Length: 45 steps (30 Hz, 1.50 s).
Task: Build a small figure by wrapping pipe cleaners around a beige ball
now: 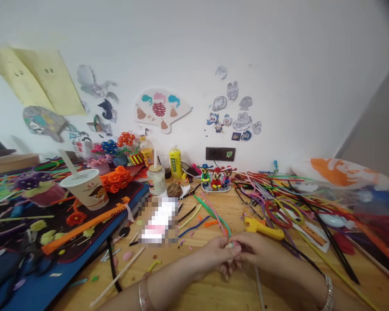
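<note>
My left hand (215,255) and my right hand (254,248) meet above the wooden table (194,293), low and right of centre. Fingers of both are closed together round a small pale thing that they mostly hide; I cannot make out what it is. Just beyond the fingertips lie green and pink fuzzy stems (218,214). A yellow glue gun (264,228) rests close behind my right hand. Under that hand a pale strip (259,287) runs toward the front edge.
At left, a paper cup with a straw (86,190) and scissors (22,263) stand or lie on a blue board (65,276). Behind are a glass jar (156,179), a yellow bottle (175,160) and small figures (215,179). Red-handled scissors (278,214) lie among stems at right.
</note>
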Each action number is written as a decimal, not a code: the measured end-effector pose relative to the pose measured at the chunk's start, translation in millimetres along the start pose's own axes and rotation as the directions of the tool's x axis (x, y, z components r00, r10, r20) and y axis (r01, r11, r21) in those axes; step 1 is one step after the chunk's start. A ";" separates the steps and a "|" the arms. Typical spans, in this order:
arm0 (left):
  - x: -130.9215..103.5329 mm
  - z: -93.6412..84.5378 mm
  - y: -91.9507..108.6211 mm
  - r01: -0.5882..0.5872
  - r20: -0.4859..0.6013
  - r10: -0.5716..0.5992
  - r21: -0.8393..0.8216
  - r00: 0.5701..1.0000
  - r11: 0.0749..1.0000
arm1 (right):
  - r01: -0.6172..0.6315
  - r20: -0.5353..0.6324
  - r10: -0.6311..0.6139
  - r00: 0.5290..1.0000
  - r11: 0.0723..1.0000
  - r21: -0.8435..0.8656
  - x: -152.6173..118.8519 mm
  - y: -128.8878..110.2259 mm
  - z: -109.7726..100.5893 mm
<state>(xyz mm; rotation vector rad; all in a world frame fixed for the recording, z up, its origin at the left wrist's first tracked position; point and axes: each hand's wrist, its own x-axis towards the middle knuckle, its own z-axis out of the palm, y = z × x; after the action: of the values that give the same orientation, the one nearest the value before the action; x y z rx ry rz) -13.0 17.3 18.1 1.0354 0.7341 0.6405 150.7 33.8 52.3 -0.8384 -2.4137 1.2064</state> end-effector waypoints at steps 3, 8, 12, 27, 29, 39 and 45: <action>3.7 1.5 0.3 -0.025 -0.094 0.029 0.041 0.995 0.999 | 0.088 0.045 -0.088 0.995 0.996 0.011 3.7 -11.8 -2.9; 5.9 -3.7 5.9 -0.061 -0.270 0.057 -0.005 0.961 0.998 | -0.003 -0.224 -0.034 0.974 0.987 -0.163 2.6 6.0 -6.9; 6.3 -17.4 8.4 -0.056 -0.368 0.016 -0.097 0.930 0.994 | -0.074 -0.445 -0.040 0.895 0.969 -0.236 -4.0 28.8 -11.5; 0.1 -11.0 8.5 -0.275 -0.365 0.287 0.085 0.886 0.958 | -0.025 -0.545 -0.125 0.829 0.965 -0.259 -7.5 41.8 17.0; -0.6 -7.7 6.1 -0.290 -0.353 0.331 0.166 0.875 0.942 | -0.005 -0.537 -0.126 0.834 0.972 -0.235 -7.4 31.6 21.3; -9.7 4.8 0.4 -0.343 -0.301 0.493 0.435 0.816 0.833 | 0.127 -0.557 -0.111 0.823 0.992 -0.011 -9.7 5.9 27.4; -5.8 4.4 -0.5 -0.356 -0.353 0.440 0.280 0.826 0.892 | 0.109 -0.599 -0.009 0.801 0.985 0.132 -7.8 11.7 32.0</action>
<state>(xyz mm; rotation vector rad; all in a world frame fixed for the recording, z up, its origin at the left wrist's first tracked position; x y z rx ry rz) -13.0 10.4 20.3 1.2777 0.9702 1.1951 144.6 14.6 23.7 -0.9165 -1.7890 0.9126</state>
